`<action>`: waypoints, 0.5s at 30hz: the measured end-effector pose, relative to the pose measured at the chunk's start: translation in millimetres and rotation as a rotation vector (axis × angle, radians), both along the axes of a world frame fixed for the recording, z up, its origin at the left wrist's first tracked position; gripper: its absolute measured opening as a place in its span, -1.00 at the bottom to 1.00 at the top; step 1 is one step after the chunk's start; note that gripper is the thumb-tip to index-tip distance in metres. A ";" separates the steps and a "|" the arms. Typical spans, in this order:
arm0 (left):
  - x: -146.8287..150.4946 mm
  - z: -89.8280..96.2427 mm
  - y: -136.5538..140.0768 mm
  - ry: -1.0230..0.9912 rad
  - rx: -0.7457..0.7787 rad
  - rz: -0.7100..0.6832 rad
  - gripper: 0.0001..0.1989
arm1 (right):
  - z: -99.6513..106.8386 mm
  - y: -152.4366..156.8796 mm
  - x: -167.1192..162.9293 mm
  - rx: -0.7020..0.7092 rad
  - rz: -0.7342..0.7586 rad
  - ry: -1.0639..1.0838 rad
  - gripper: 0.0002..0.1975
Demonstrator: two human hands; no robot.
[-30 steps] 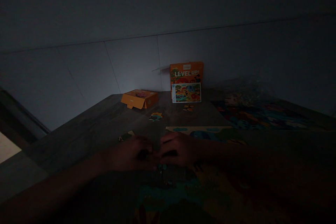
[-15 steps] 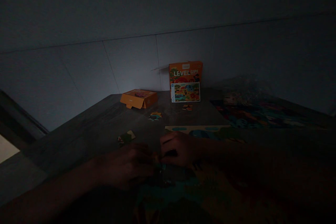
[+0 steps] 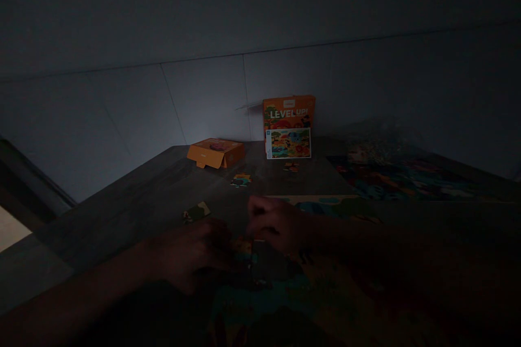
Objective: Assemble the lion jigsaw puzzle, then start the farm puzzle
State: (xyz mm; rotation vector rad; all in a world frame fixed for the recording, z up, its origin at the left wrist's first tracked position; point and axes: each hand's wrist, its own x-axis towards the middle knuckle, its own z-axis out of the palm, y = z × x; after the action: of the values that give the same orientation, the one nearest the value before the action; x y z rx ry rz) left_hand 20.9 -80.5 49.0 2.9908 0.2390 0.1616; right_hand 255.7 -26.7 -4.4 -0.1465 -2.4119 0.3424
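A partly assembled jigsaw puzzle [image 3: 260, 295] lies on the table in front of me, its near part very dark. At its left side my left hand [image 3: 199, 252] has its fingers bent and closed on a puzzle piece [image 3: 243, 248] with orange and yellow on it. Just right of that piece, over the puzzle's upper left part, is my right hand [image 3: 274, 225]. Its fingers are curled and slightly blurred; what they hold, if anything, is hidden. Between and below the hands a grey gap [image 3: 271, 265] shows within the puzzle.
Loose puzzle pieces lie beyond my hands: a green one [image 3: 197, 211], a blue-yellow one [image 3: 241, 180] and an orange one [image 3: 291, 166]. An orange open box [image 3: 215, 153], a "LEVEL UP!" box [image 3: 288, 114] and a picture card [image 3: 288, 143] stand behind. A dark colourful sheet [image 3: 391, 179] and clear plastic bag [image 3: 378, 141] are at right.
My right hand has lifted a little, away from the piece at the left fingertips, uncovering more of it. My left hand has drawn slightly left.
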 end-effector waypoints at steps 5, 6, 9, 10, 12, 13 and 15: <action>-4.2 -3.0 2.5 0.015 0.003 0.001 -0.59 | 4.8 1.1 4.7 -0.007 0.024 -0.158 -0.75; -4.9 -3.2 2.8 0.018 -0.001 0.002 -0.58 | 5.1 0.5 5.0 -0.010 0.011 -0.160 -0.73; -6.0 -3.1 3.2 0.016 -0.019 0.001 -0.55 | 3.6 0.1 4.6 -0.003 0.002 -0.151 -0.67; -6.1 -3.0 3.3 0.015 -0.021 0.003 -0.54 | 2.4 0.7 4.4 0.000 0.011 -0.143 -0.68; -6.1 -3.0 3.4 0.015 -0.025 0.010 -0.53 | 0.0 2.4 3.9 0.006 0.037 -0.122 -0.70; -6.0 -3.2 3.5 0.014 -0.028 0.013 -0.52 | -0.8 3.1 3.8 0.007 0.045 -0.112 -0.71; -5.5 -3.8 3.8 0.016 -0.044 0.011 -0.53 | -0.9 3.4 3.8 0.009 0.042 -0.104 -0.71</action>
State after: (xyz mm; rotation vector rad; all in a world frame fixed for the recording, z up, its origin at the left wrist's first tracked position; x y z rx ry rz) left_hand 15.4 -76.6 45.1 2.9485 0.2576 0.1323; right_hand 259.5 -23.3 -5.3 -0.1120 -2.5223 0.3513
